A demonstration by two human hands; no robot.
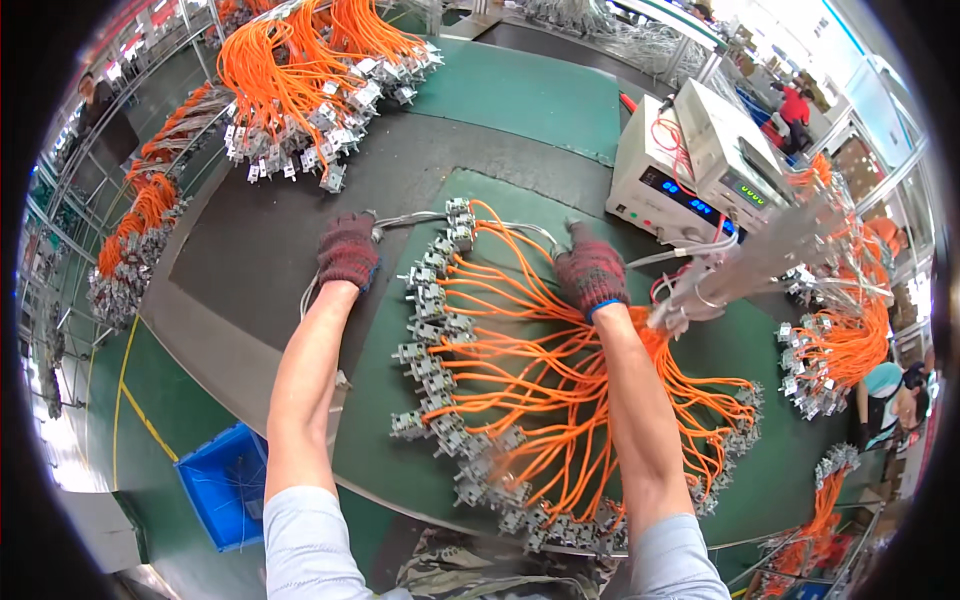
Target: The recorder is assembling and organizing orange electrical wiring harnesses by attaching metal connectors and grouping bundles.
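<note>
The left hand, in a red-and-grey glove, has its fingers curled around the end of the left grey lead. The right hand, gloved alike, is at the right grey lead; whether its fingers grip it cannot be told. Metal connectors lie between the hands. Their orange wires fan across the green mat toward the near side. The meter box stands far right.

Gloved hands grip grey leads; orange cables fanned across green mat.
</note>
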